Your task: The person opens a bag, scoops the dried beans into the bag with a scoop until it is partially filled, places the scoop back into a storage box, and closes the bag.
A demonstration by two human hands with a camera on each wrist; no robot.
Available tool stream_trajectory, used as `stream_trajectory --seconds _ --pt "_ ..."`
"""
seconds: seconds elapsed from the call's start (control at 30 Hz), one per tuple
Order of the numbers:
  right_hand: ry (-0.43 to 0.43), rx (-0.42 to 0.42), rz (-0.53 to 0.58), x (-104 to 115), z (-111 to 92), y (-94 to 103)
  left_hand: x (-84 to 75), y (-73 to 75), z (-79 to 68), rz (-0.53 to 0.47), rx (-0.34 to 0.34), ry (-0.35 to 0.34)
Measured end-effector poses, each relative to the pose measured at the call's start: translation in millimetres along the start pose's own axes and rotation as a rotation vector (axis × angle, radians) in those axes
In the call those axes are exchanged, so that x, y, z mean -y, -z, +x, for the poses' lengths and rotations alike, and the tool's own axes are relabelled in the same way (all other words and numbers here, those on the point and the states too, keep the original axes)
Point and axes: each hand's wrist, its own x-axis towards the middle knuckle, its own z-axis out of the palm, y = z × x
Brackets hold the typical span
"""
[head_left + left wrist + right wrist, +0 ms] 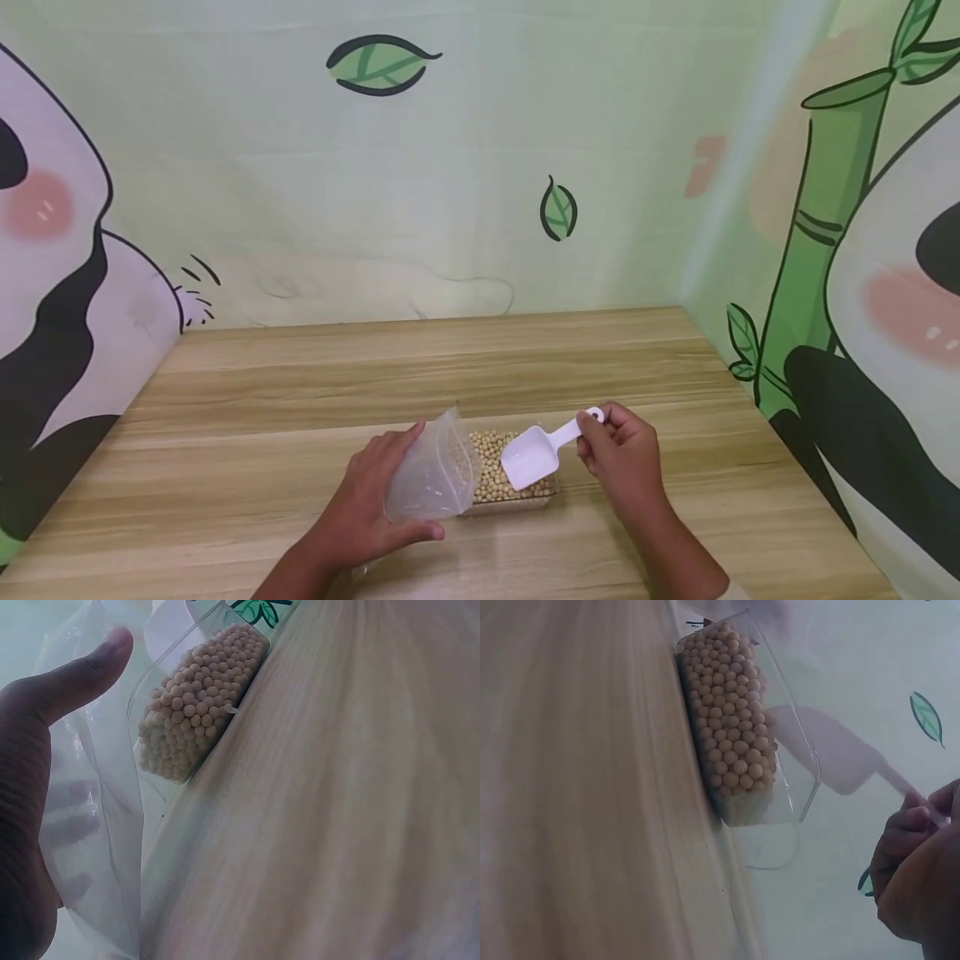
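A clear plastic box (515, 503) stands on the table, filled with round, pale soybeans (201, 694). My right hand (622, 454) pinches the handle end of a white plastic scoop (529, 457). The scoop's blade slants over the beans, and no beans show on it in the head view. Left of the box, my left hand (367, 492) holds a translucent plastic zip bag (427, 475) whose mouth faces the box. In the left wrist view the thumb (90, 671) lies along the bag's near side, while the other fingers show dimly through the film.
The wood-grain table (300, 392) reaches back to a pale green cloth backdrop (480, 167). Printed pandas and bamboo cover the backdrop's sides.
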Motion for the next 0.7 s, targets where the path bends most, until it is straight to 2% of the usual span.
stream_trajectory --seconds 0.1,0.17,0.33,0.47,0.57,0.7 --pt "0.0 -0.005 -0.044 -1.3 1.2 1.8 -0.8 0.2 0.3 -0.002 0.014 0.016" --pt "-0.028 0.002 -0.028 -2.3 2.7 3.1 -1.3 0.4 0.6 -0.005 0.027 0.028" --pt "-0.163 0.074 0.122 -3.2 7.9 5.0 -1.3 0.6 0.9 -0.009 0.047 0.048" --pt "-0.211 0.177 0.191 -2.5 10.2 7.1 -0.9 0.8 0.8 -0.007 0.045 0.045" --pt "-0.21 0.242 0.182 -2.6 10.3 9.1 -1.3 0.9 0.6 -0.006 0.041 0.042" --pt "-0.172 0.279 0.082 -0.9 9.0 11.4 -1.0 0.4 0.4 -0.002 0.037 0.039"
